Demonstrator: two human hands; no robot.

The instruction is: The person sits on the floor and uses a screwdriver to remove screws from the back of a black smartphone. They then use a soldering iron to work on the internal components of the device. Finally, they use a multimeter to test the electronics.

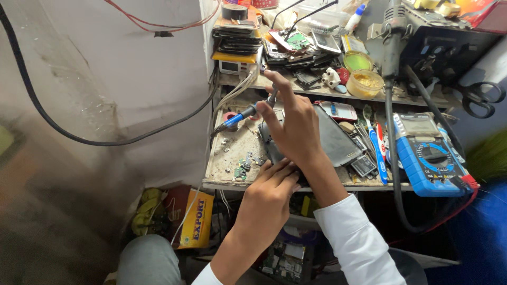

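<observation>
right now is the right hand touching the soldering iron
Touching. The head view shows the right hand with fingers wrapped round the soldering iron handle.

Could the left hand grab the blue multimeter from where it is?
Probably not easily. The left hand is pressed on the dark phone, and the right hand with its soldering iron and forearm lies between it and the blue multimeter.
</observation>
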